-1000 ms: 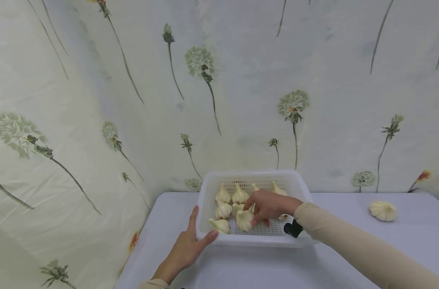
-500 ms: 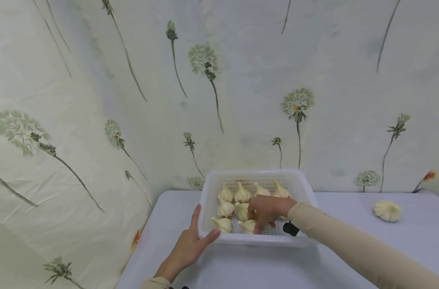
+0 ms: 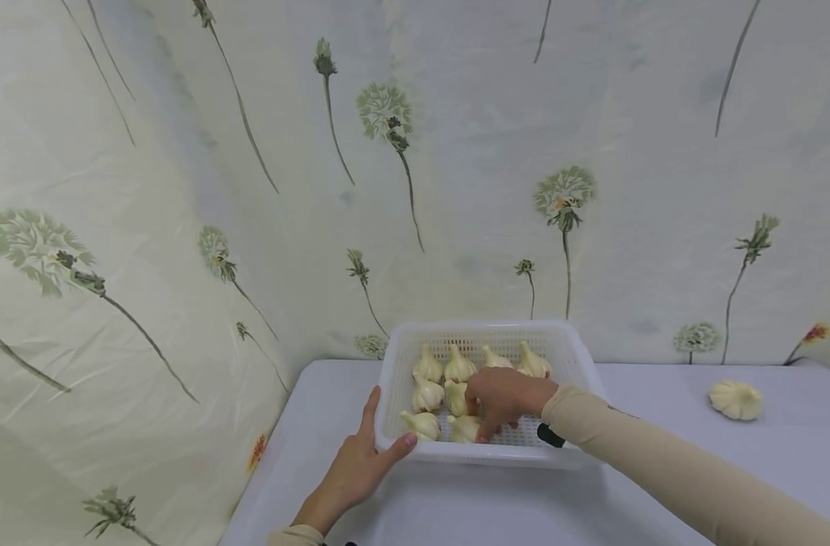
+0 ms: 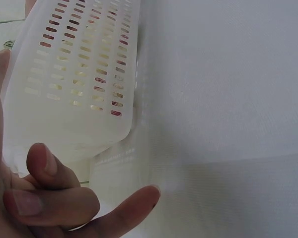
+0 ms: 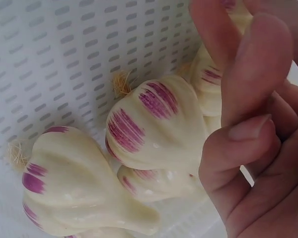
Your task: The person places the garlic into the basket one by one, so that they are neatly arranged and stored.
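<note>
A white slotted plastic basket (image 3: 470,453) stands on the table with several cream garlic bulbs (image 3: 426,396) in it, set out in rows. My left hand (image 3: 352,464) holds its front left corner, thumb over the front rim and index finger along the side. In the left wrist view, the other fingers (image 4: 64,206) are bent beside the basket wall. My right hand (image 3: 509,394) reaches inside and pinches a garlic bulb (image 3: 461,429) in the front row, low on the basket floor. The right wrist view shows purple-streaked bulbs (image 5: 154,124) next to my hand (image 5: 263,153).
One more garlic bulb (image 3: 736,400) lies on the white-covered table (image 3: 661,440) to the right of the basket. Behind and at the left hangs a curtain (image 3: 456,189) printed with dandelions.
My right hand has lowered the garlic bulb onto the basket floor in the front row, its stem end tipping left. The left hand stays at the corner. The head view has shifted slightly.
</note>
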The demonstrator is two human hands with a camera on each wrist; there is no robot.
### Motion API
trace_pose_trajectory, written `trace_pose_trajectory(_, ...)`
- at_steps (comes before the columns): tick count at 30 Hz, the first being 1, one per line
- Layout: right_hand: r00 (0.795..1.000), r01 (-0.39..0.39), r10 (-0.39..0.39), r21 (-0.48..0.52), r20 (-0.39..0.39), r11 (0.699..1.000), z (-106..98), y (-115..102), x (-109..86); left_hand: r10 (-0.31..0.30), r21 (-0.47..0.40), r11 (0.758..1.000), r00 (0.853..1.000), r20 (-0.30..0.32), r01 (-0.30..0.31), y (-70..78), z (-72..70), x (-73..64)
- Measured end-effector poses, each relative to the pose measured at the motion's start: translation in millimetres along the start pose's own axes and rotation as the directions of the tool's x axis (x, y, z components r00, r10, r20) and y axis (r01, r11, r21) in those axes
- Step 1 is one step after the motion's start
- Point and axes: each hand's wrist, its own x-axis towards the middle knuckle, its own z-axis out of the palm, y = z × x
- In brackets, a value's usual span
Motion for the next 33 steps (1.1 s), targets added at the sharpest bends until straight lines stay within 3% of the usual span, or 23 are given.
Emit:
trace_pose_trajectory(4,1.000,-0.005,0.005,-0.006,-0.013,1.000,0.6,1.8,-2.0,-0.002,-0.008,1.000,1.000,0.001,0.002,0.3,2.2,0.3)
trace_pose_trajectory(11,1.000,-0.012,0.014,0.076,-0.022,0.997,1.5,7.9,-10.2,0.006,-0.022,1.000,1.000,0.017,-0.006,3.5,5.9,-1.3)
trace_pose_trajectory(17,0.996,0.026,-0.021,0.060,-0.089,0.998,-12.8,20.5,-22.2,0.009,-0.016,1.000,1.000,0.015,-0.009,5.8,5.9,0.9)
trace_pose_trajectory(20,0.989,0.039,-0.039,0.000,-0.142,0.999,-24.5,24.4,-35.7,0.005,-0.017,1.000,1.000,0.011,-0.005,5.1,6.6,0.7)
trace_pose_trajectory(25,0.954,-0.036,-0.016,-0.168,-0.300,0.985,-41.3,34.3,-61.9,-0.004,-0.011,1.000,1.000,0.003,0.004,2.6,7.7,-2.5)
trace_pose_trajectory(33,0.869,-0.228,0.088,-0.237,-0.486,0.944,-64.1,83.5,-110.5,-0.019,0.002,1.000,1.000,-0.011,0.019,2.9,3.2,-5.3)
